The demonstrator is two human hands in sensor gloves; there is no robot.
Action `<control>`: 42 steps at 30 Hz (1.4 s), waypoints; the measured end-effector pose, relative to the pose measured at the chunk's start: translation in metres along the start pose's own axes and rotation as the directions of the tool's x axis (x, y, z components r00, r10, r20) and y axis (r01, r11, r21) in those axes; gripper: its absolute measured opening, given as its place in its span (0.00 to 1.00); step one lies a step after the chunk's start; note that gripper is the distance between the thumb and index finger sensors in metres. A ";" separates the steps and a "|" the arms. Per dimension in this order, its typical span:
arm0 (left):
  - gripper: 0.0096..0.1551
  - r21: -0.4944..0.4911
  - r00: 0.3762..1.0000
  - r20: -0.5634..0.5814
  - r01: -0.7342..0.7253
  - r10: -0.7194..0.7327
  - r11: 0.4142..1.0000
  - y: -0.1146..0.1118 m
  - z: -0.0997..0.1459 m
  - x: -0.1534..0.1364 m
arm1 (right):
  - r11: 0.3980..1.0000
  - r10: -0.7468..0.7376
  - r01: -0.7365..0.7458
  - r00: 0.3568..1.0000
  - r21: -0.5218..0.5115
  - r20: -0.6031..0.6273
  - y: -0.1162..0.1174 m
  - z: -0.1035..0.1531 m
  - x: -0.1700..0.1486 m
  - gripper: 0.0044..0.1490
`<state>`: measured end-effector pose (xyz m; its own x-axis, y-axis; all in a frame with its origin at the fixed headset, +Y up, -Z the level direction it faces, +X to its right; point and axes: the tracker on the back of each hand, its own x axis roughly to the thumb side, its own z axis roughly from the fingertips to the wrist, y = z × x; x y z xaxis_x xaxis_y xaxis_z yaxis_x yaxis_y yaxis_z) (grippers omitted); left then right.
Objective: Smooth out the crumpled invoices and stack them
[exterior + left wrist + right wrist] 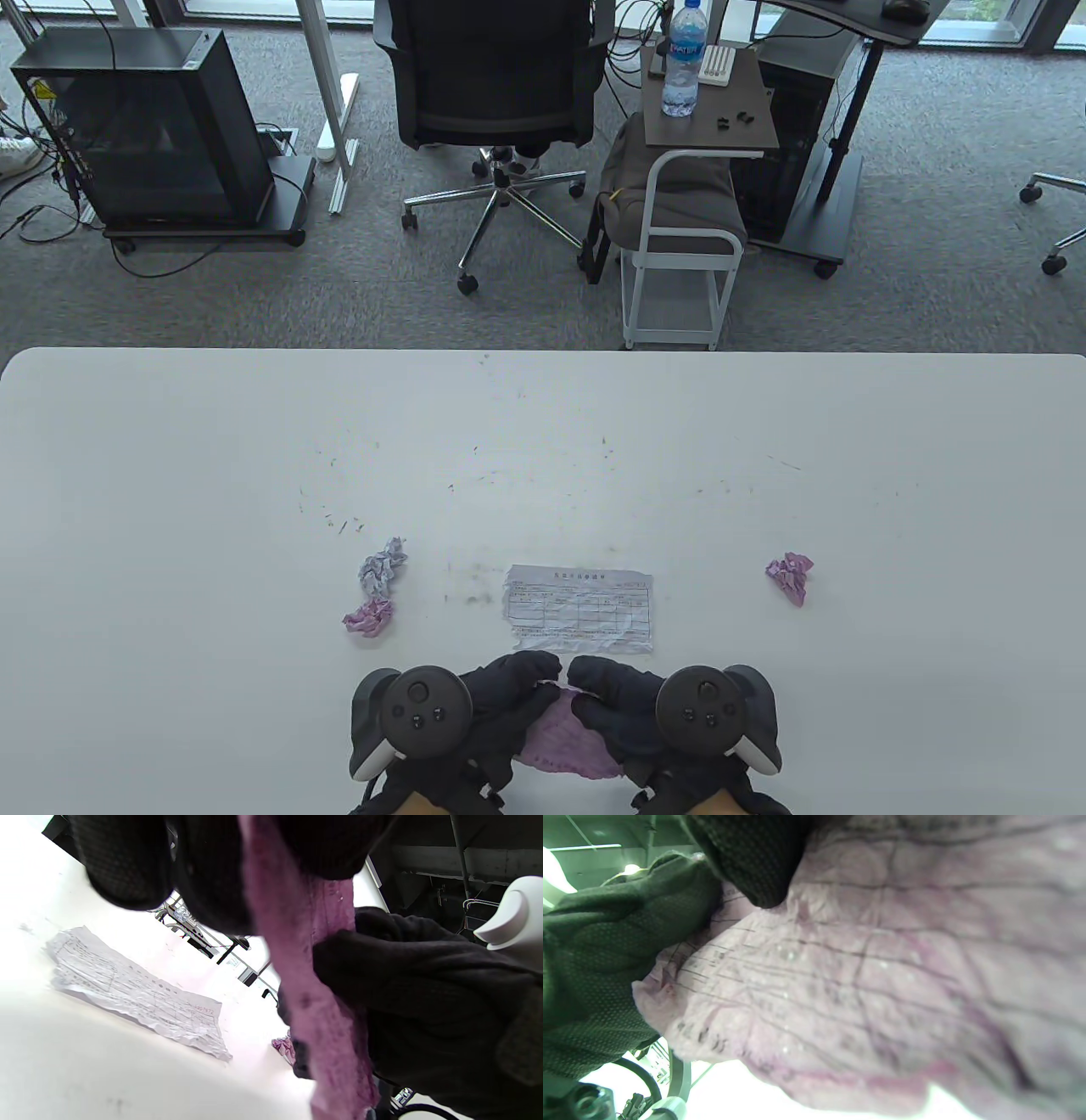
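2 gloved hands held 1 crinkled pink paper invoice [564, 737] between them at the near edge of the white table [170, 475]; the left hand [501, 692] and the right hand [615, 692] each gripped its upper edge. Just beyond lay 1 flattened white printed invoice [580, 607]. To its left sat 1 crumpled white paper ball [382, 567] beside 1 crumpled pink paper ball [369, 616]. Another crumpled pink wad [791, 577] lay well apart on the right.
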<state>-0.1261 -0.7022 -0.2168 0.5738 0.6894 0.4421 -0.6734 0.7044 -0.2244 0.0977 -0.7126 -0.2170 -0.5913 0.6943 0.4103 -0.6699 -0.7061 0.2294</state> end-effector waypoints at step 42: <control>0.26 -0.520 0.937 -0.116 0.226 -0.331 0.823 -0.046 -0.007 -0.039 | 0.846 0.501 -0.440 0.848 0.301 -0.169 0.034 -0.003 -0.041 0.25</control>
<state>-0.1138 -0.7603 -0.2299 0.8141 0.4324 0.3876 -0.1821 0.8239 -0.5367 0.0979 -0.7648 -0.2292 -0.9137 0.2587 0.3136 -0.1714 -0.9447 0.2797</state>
